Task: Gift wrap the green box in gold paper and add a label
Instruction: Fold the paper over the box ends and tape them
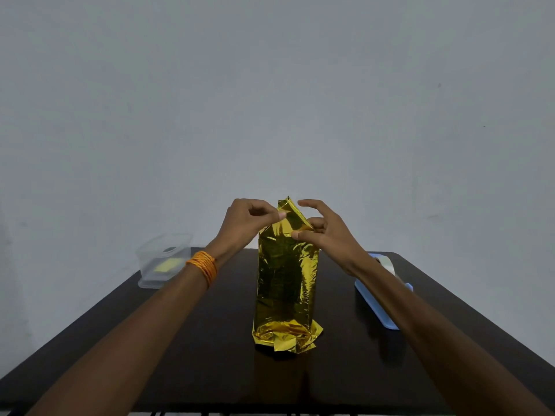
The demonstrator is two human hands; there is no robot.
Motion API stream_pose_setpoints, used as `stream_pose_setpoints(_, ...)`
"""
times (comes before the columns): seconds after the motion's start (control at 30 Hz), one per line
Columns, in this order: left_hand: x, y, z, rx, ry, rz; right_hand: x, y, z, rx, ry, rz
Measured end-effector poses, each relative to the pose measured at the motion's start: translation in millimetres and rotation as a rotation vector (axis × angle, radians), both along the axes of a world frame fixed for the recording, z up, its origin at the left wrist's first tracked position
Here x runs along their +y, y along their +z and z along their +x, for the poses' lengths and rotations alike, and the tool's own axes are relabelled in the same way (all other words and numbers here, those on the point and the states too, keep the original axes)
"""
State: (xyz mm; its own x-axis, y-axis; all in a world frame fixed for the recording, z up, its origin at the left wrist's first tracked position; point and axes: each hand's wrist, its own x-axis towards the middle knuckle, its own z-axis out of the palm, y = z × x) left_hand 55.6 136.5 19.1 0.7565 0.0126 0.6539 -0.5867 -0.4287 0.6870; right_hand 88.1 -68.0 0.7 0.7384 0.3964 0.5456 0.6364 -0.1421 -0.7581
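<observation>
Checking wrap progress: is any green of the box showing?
No, the gold paper covers every side in view, from the table up to the folded top.

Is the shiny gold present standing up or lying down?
Standing up. The gold-wrapped box rests on its crumpled bottom end on the dark table, while left hand and right hand pinch its top folds.

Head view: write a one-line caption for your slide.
Left hand and right hand pinch the top folds of the upright gold paper.

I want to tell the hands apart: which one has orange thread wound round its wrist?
The left hand: orange thread circles its wrist, while the right hand has a bare wrist. Both pinch the gold paper.
</observation>
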Motion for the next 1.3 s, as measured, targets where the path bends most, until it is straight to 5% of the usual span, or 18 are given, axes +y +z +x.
stream_pose_setpoints(0.63,-10.0,5.3,-2.2,-0.033,0.013,0.008,0.0,17.6,-8.3,0.019,0.052,0.180)
stream_pose_setpoints(1.3,-12.9,-10.9,-14.7,-0.062,0.038,-0.138,32.8,43.2,-7.1,-0.047,-0.169,0.137)
